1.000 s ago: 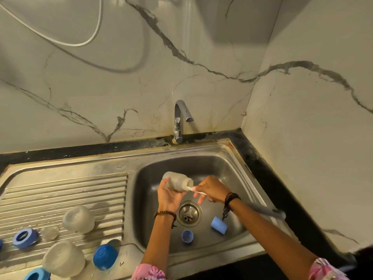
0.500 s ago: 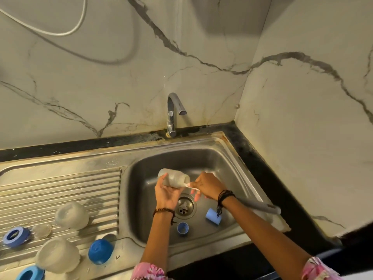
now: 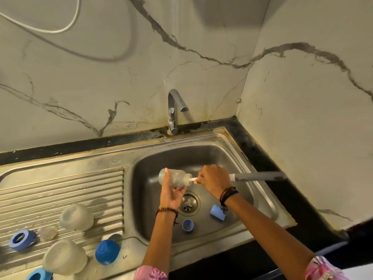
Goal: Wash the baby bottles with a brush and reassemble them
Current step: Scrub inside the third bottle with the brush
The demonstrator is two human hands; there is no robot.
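Head view showed the left hand gripping a cloudy plastic baby bottle over the steel sink; the right hand held the grey-handled brush inside it. Scrubbing step; rinsing probably follows.

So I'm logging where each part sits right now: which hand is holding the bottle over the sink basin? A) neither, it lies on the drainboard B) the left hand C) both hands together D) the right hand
B: the left hand grips the clear bottle on its side over the sink, while the right hand grips the brush handle, its head inside the bottle.
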